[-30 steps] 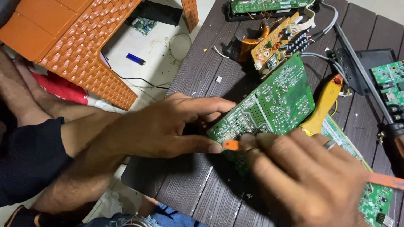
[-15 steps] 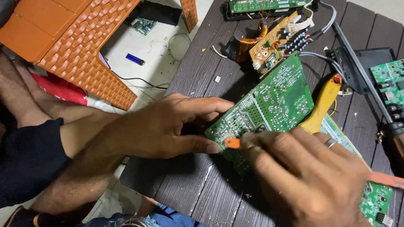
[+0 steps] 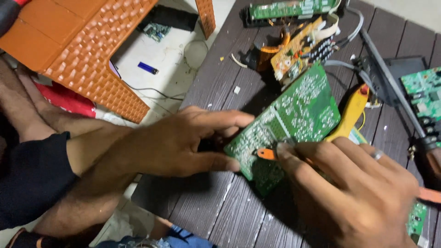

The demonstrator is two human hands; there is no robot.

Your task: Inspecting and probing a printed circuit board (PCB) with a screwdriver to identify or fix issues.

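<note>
My left hand (image 3: pixel 183 142) grips the near edge of a green circuit board (image 3: pixel 294 115) between thumb and fingers, holding it tilted on the dark wooden table (image 3: pixel 220 206). My right hand (image 3: pixel 353 188), with a ring on one finger, is closed around an orange-handled tool (image 3: pixel 265 154) whose tip touches the board's solder side. The tool's other end (image 3: pixel 429 195) sticks out at the right. A yellow-handled tool (image 3: pixel 351 112) lies just behind the board.
Other circuit boards lie at the back (image 3: pixel 294 9) and right (image 3: pixel 422 92), with an orange transformer board (image 3: pixel 294 50), grey cables and a black rod (image 3: pixel 390 78). An orange plastic stool (image 3: pixel 78 50) stands on the floor at left, near a blue lighter (image 3: pixel 148 68).
The green board has tilted and shifted slightly left and down in my left hand. My right hand stays on the orange tool at the board.
</note>
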